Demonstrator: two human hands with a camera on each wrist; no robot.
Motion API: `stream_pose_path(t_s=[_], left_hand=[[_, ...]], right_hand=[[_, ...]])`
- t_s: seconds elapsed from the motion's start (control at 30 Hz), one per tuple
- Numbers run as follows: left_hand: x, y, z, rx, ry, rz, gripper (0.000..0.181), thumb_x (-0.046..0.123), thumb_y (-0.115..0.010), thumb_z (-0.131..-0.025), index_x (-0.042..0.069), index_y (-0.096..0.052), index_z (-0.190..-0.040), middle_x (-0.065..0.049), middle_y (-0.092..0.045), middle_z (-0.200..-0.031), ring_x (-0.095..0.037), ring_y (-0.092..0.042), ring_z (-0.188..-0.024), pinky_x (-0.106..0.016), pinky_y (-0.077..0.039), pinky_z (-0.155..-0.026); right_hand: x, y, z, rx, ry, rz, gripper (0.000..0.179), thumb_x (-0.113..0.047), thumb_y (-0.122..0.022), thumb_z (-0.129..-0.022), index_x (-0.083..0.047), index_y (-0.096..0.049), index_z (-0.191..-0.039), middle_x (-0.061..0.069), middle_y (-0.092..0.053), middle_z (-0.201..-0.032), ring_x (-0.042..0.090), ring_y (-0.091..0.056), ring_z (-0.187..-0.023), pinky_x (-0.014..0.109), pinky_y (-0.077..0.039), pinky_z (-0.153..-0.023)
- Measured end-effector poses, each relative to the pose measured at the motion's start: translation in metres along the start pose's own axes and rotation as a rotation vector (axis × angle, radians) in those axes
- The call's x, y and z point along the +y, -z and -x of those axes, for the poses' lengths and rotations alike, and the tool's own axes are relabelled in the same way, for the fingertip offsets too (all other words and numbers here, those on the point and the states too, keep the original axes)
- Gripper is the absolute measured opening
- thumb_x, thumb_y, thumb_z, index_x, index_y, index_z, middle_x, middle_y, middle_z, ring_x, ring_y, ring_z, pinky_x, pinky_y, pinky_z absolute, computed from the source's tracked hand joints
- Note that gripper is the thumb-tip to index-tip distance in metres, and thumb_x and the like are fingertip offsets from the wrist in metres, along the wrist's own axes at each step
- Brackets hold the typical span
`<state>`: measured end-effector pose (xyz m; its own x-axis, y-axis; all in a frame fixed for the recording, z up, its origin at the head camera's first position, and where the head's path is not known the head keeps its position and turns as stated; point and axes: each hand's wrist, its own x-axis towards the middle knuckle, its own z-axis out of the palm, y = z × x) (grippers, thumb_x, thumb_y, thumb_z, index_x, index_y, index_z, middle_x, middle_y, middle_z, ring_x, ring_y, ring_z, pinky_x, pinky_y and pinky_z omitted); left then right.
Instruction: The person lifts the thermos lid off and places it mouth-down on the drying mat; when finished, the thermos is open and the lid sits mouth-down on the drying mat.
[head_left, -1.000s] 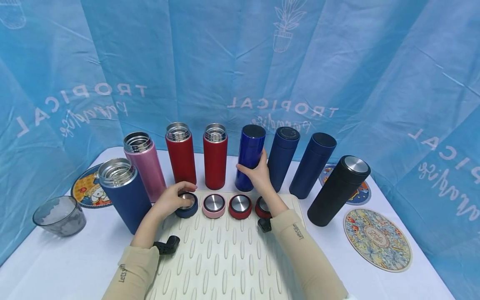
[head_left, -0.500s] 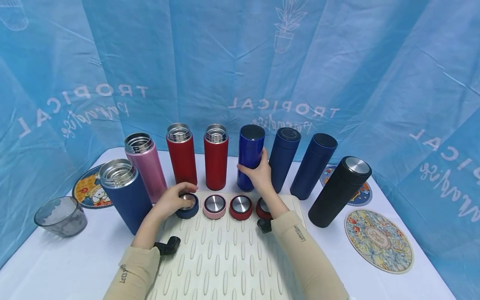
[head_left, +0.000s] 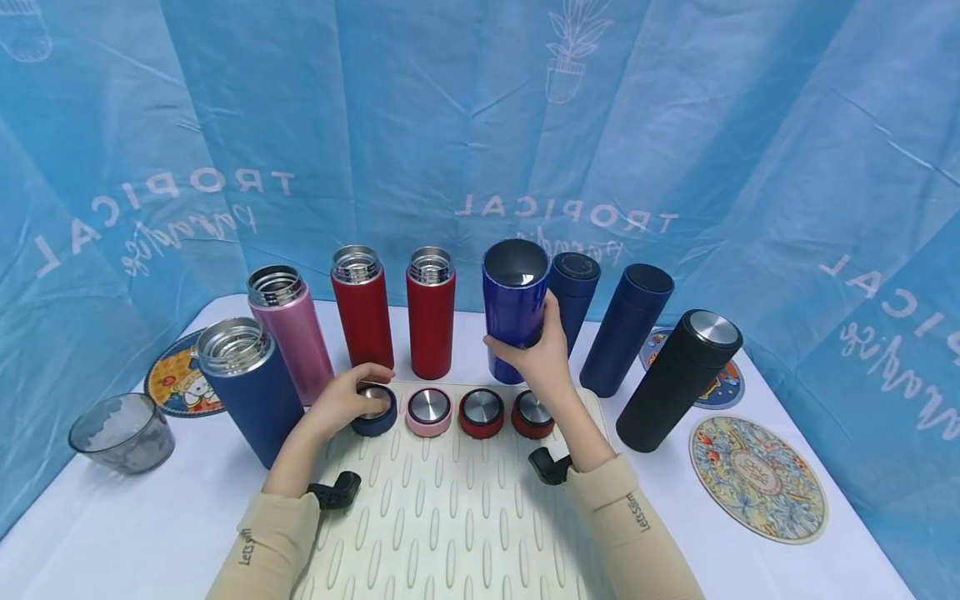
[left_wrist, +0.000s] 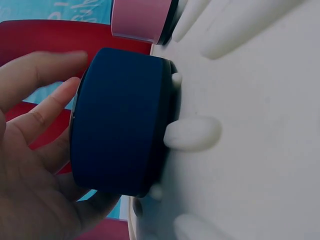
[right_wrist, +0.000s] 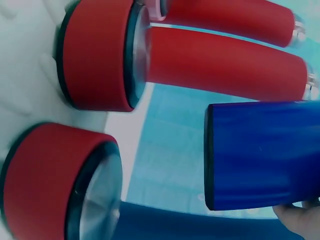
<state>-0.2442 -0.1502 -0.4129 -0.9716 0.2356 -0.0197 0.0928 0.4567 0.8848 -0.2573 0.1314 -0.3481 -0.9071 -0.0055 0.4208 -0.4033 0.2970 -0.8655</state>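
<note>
My right hand (head_left: 538,354) grips a shiny blue thermos (head_left: 514,308) round its lower body. The thermos is lifted and leans towards me, its dark lid facing the camera. In the right wrist view its black-edged base (right_wrist: 209,156) hangs apart from the red lids, and only a few fingers show below it. My left hand (head_left: 347,406) lies over a navy lid (head_left: 377,422), fingers loosely spread at its steel top. Seen from the left wrist, that lid (left_wrist: 120,122) stands on the ribbed mat beside the relaxed fingers.
A pink lid (head_left: 428,413) and two red lids (head_left: 482,414) line the cream mat's (head_left: 450,517) far edge. Behind stand open navy, pink and red (head_left: 431,325) bottles. Two navy thermoses (head_left: 627,333) and a black one (head_left: 675,383) stand right. A grey glass bowl (head_left: 123,433) sits left.
My right hand has raised the blue thermos off the table, slightly right and towards me, uncovering the far-right red lid. The left hand has stayed on the navy lid.
</note>
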Motion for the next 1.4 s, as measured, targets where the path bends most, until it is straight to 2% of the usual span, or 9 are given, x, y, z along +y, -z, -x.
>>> stream_pose_path(t_s=[0.2, 0.33, 0.53, 0.77, 0.87, 1.03, 1.2, 1.4], left_hand=[[0.002, 0.0, 0.001, 0.016, 0.032, -0.018, 0.043, 0.015, -0.063, -0.086, -0.001, -0.051, -0.124, -0.022, -0.052, -0.125, -0.037, -0.047, -0.114, -0.047, -0.046, -0.09], [0.005, -0.001, 0.001, 0.029, 0.031, -0.016, 0.042, 0.019, -0.061, -0.088, 0.0, -0.051, -0.125, -0.022, -0.051, -0.126, -0.037, -0.046, -0.117, -0.046, -0.046, -0.091], [0.013, 0.0, 0.002, 0.03, 0.03, -0.019, 0.044, 0.022, -0.06, -0.089, 0.003, -0.049, -0.127, -0.021, -0.05, -0.128, -0.038, -0.044, -0.121, -0.043, -0.051, -0.083], [0.029, 0.001, 0.009, 0.045, -0.046, -0.043, 0.047, 0.023, -0.063, -0.087, 0.004, -0.05, -0.128, -0.02, -0.051, -0.128, -0.038, -0.044, -0.121, -0.051, -0.043, -0.093], [0.037, 0.001, 0.012, 0.046, -0.083, -0.062, 0.05, 0.026, -0.066, -0.085, 0.007, -0.05, -0.128, -0.017, -0.052, -0.128, -0.037, -0.045, -0.12, -0.052, -0.043, -0.093], [0.052, -0.002, 0.02, 0.02, -0.186, -0.088, 0.065, 0.03, -0.073, -0.077, 0.013, -0.045, -0.133, -0.013, -0.046, -0.134, -0.036, -0.042, -0.124, -0.054, -0.04, -0.095], [0.068, -0.008, 0.027, -0.012, -0.275, -0.124, 0.075, 0.025, -0.078, -0.072, 0.018, -0.041, -0.137, -0.009, -0.041, -0.138, -0.03, -0.036, -0.128, -0.055, -0.035, -0.1], [0.073, -0.013, 0.03, -0.058, -0.337, -0.129, 0.078, 0.027, -0.08, -0.069, 0.024, -0.042, -0.137, -0.006, -0.036, -0.142, -0.027, -0.032, -0.13, -0.059, -0.034, -0.097]], right_hand=[[-0.006, 0.013, 0.017, -0.03, 0.023, 0.075, 0.088, -0.021, -0.081, -0.068, -0.025, -0.029, -0.14, 0.004, -0.041, -0.135, 0.026, -0.042, -0.121, 0.053, -0.035, -0.099], [-0.005, 0.021, 0.026, -0.074, 0.027, 0.218, 0.089, -0.024, -0.082, -0.066, -0.031, -0.032, -0.14, 0.007, -0.041, -0.13, 0.029, -0.042, -0.119, 0.055, -0.038, -0.094], [-0.002, 0.028, 0.034, -0.157, 0.053, 0.434, 0.088, -0.031, -0.082, -0.066, -0.034, -0.034, -0.14, 0.008, -0.043, -0.124, 0.037, -0.047, -0.115, 0.057, -0.044, -0.087], [0.006, 0.035, 0.038, -0.216, 0.129, 0.605, 0.086, -0.036, -0.081, -0.066, -0.034, -0.035, -0.139, 0.01, -0.047, -0.119, 0.037, -0.053, -0.107, 0.057, -0.047, -0.083], [0.008, 0.039, 0.039, -0.244, 0.168, 0.68, 0.086, -0.036, -0.081, -0.065, -0.035, -0.036, -0.139, 0.009, -0.049, -0.116, 0.035, -0.054, -0.103, 0.055, -0.048, -0.082], [0.008, 0.044, 0.041, -0.292, 0.227, 0.806, 0.084, -0.038, -0.081, -0.063, -0.032, -0.04, -0.136, 0.008, -0.052, -0.113, 0.03, -0.055, -0.099, 0.053, -0.045, -0.084], [0.005, 0.044, 0.043, -0.342, 0.29, 0.931, 0.081, -0.043, -0.08, -0.063, -0.031, -0.044, -0.134, 0.007, -0.055, -0.11, 0.027, -0.057, -0.096, 0.053, -0.045, -0.085], [0.004, 0.041, 0.048, -0.377, 0.35, 1.02, 0.081, -0.046, -0.081, -0.061, -0.032, -0.046, -0.133, 0.007, -0.055, -0.108, 0.026, -0.059, -0.092, 0.05, -0.046, -0.082]])
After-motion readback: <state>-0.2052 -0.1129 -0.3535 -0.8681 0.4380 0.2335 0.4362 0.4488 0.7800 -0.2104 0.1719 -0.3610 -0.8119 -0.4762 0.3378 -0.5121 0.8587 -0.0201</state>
